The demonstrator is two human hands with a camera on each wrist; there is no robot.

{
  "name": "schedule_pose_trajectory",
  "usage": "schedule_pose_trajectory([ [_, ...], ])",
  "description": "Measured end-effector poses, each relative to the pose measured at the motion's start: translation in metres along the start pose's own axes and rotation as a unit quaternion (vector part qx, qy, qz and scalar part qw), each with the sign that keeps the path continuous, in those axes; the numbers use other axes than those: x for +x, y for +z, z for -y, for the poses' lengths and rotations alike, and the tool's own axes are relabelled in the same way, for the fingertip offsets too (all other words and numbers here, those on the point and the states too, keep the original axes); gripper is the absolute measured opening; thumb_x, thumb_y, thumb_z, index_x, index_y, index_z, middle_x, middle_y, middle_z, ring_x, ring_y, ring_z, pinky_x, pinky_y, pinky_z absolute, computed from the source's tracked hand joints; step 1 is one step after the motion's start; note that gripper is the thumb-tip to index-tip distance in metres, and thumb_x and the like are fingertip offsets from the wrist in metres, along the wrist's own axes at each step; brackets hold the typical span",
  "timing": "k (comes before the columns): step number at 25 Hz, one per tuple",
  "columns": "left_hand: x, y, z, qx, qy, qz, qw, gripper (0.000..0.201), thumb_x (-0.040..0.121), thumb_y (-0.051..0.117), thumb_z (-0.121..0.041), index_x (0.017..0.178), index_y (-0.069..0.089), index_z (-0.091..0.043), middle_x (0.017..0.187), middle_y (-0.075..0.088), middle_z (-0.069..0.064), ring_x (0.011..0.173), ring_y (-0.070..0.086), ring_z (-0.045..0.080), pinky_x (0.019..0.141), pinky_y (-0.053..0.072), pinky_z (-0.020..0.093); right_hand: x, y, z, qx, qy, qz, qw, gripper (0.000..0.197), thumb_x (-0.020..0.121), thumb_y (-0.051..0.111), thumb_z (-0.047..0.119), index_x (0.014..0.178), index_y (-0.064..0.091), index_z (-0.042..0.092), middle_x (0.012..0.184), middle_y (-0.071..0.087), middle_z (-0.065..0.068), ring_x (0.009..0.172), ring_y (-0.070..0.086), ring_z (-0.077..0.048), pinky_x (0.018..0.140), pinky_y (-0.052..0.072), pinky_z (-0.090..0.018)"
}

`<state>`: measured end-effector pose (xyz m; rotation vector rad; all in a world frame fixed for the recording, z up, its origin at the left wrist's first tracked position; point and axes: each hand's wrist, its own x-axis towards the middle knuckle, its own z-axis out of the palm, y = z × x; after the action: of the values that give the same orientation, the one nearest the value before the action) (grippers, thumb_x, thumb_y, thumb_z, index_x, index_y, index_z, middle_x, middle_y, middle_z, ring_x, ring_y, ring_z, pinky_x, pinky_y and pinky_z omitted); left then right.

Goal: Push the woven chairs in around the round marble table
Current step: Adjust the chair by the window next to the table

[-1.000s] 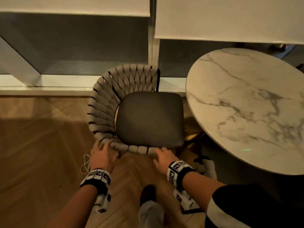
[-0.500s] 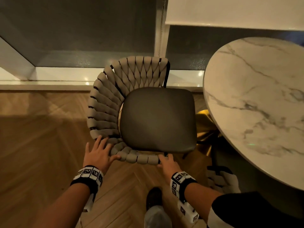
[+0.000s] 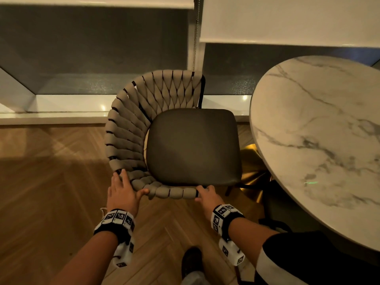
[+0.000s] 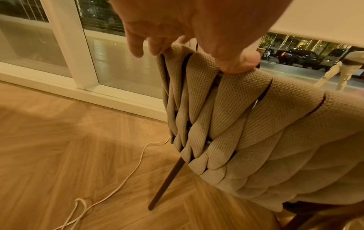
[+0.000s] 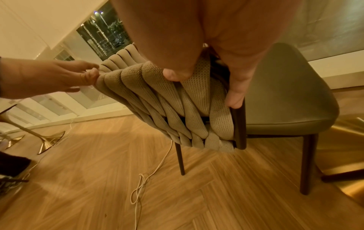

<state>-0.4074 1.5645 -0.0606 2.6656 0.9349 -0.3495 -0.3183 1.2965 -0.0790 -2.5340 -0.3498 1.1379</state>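
Observation:
The woven chair (image 3: 193, 147) has a beige braided back (image 3: 131, 128) and a dark seat. It stands just left of the round marble table (image 3: 318, 130), seat facing the table. My left hand (image 3: 123, 192) rests on the near rim of the back, fingers straight along it and thumb against the weave (image 4: 226, 96). My right hand (image 3: 205, 195) grips the right end of the backrest. In the right wrist view its thumb (image 5: 177, 74) lies on the outer weave and a finger (image 5: 234, 96) on the dark frame post.
The table's gold base (image 3: 253, 173) sits close to the chair's front legs. A white cord (image 5: 149, 175) trails over the herringbone floor behind the chair. A window sill (image 3: 61, 103) runs along the far side. Gold stands (image 5: 49, 143) are off to the left.
Half a second ago my left hand was off the chair with fingers spread; now it lies on the rim again. My right hand has kept its grip throughout.

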Motion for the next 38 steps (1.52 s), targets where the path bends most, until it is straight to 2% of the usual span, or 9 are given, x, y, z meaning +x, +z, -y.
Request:
schedule_pose_trajectory([
  [4, 0.020, -0.007, -0.013, 0.027, 0.009, 0.030, 0.999, 0.066, 0.086, 0.043, -0.067, 0.145, 0.032, -0.038, 0.161, 0.003, 0.019, 0.150, 0.008, 0.035, 0.117, 0.025, 0.056, 0.013, -0.019, 0.002, -0.004, -0.003, -0.005, 1.000, 0.021, 0.100, 0.044, 0.032, 0.119, 0.045, 0.025, 0.120, 0.041, -0.014, 0.090, 0.058, -0.038, 0.088, 0.052, -0.046],
  [7, 0.033, -0.013, -0.025, 0.035, 0.000, 0.048, 0.998, 0.060, 0.087, 0.042, -0.067, 0.140, 0.040, -0.040, 0.161, 0.002, 0.019, 0.149, 0.009, 0.036, 0.117, 0.024, 0.056, 0.021, -0.033, 0.003, -0.018, -0.011, -0.017, 1.000, 0.023, 0.101, 0.045, 0.028, 0.123, 0.044, 0.022, 0.120, 0.041, -0.014, 0.090, 0.058, -0.034, 0.086, 0.051, -0.041],
  [9, 0.042, -0.015, -0.033, 0.037, 0.002, 0.052, 0.998, 0.060, 0.086, 0.042, -0.068, 0.139, 0.041, -0.039, 0.160, 0.003, 0.020, 0.148, 0.014, 0.038, 0.117, 0.025, 0.055, 0.026, -0.041, 0.002, -0.019, -0.012, -0.025, 0.999, 0.024, 0.100, 0.046, 0.023, 0.124, 0.044, 0.022, 0.120, 0.041, -0.014, 0.089, 0.056, -0.031, 0.087, 0.051, -0.040],
  [12, 0.054, -0.014, -0.046, 0.031, 0.012, 0.049, 0.998, 0.060, 0.085, 0.043, -0.069, 0.136, 0.044, -0.038, 0.157, 0.007, 0.020, 0.144, 0.022, 0.040, 0.116, 0.028, 0.056, 0.035, -0.053, -0.001, -0.021, -0.001, -0.033, 0.999, 0.022, 0.100, 0.045, 0.026, 0.121, 0.043, 0.024, 0.119, 0.043, -0.015, 0.092, 0.059, -0.034, 0.087, 0.054, -0.044],
  [15, 0.059, -0.011, -0.059, 0.028, 0.020, 0.051, 0.998, 0.059, 0.086, 0.043, -0.067, 0.136, 0.045, -0.036, 0.157, 0.005, 0.021, 0.146, 0.017, 0.041, 0.117, 0.027, 0.055, 0.042, -0.066, -0.007, -0.024, 0.014, -0.024, 0.999, 0.024, 0.101, 0.043, 0.030, 0.123, 0.043, 0.023, 0.119, 0.043, -0.016, 0.093, 0.060, -0.036, 0.087, 0.055, -0.047],
  [18, 0.058, -0.012, -0.067, 0.015, 0.020, 0.060, 0.998, 0.059, 0.087, 0.043, -0.066, 0.138, 0.044, -0.035, 0.159, 0.000, 0.022, 0.148, 0.010, 0.042, 0.119, 0.023, 0.055, 0.045, -0.071, -0.013, -0.026, 0.020, -0.024, 0.999, 0.025, 0.101, 0.043, 0.032, 0.125, 0.042, 0.024, 0.120, 0.044, -0.017, 0.094, 0.060, -0.038, 0.084, 0.054, -0.045],
  [23, 0.057, -0.016, -0.075, -0.003, 0.010, 0.078, 0.997, 0.058, 0.087, 0.047, -0.064, 0.138, 0.044, -0.035, 0.160, -0.002, 0.019, 0.145, 0.015, 0.046, 0.118, 0.026, 0.056, 0.049, -0.075, -0.017, -0.020, 0.032, -0.022, 0.999, 0.025, 0.101, 0.043, 0.033, 0.124, 0.043, 0.022, 0.121, 0.044, -0.017, 0.095, 0.060, -0.038, 0.080, 0.050, -0.043],
  [27, 0.054, -0.012, -0.086, -0.019, 0.011, 0.083, 0.996, 0.057, 0.088, 0.048, -0.062, 0.139, 0.043, -0.035, 0.160, -0.006, 0.018, 0.146, 0.011, 0.045, 0.119, 0.023, 0.055, 0.047, -0.078, -0.026, -0.020, 0.046, -0.027, 0.998, 0.025, 0.100, 0.044, 0.033, 0.123, 0.044, 0.024, 0.120, 0.044, -0.015, 0.092, 0.061, -0.037, 0.078, 0.052, -0.043],
  [38, 0.058, -0.010, -0.102, -0.024, 0.020, 0.079, 0.996, 0.050, 0.090, 0.047, -0.059, 0.136, 0.044, -0.039, 0.161, -0.007, 0.019, 0.147, 0.010, 0.045, 0.119, 0.024, 0.055, 0.050, -0.078, -0.039, -0.003, 0.047, -0.055, 0.997, 0.020, 0.098, 0.049, 0.027, 0.118, 0.042, 0.028, 0.120, 0.042, -0.013, 0.088, 0.060, -0.032, 0.081, 0.056, -0.041],
])
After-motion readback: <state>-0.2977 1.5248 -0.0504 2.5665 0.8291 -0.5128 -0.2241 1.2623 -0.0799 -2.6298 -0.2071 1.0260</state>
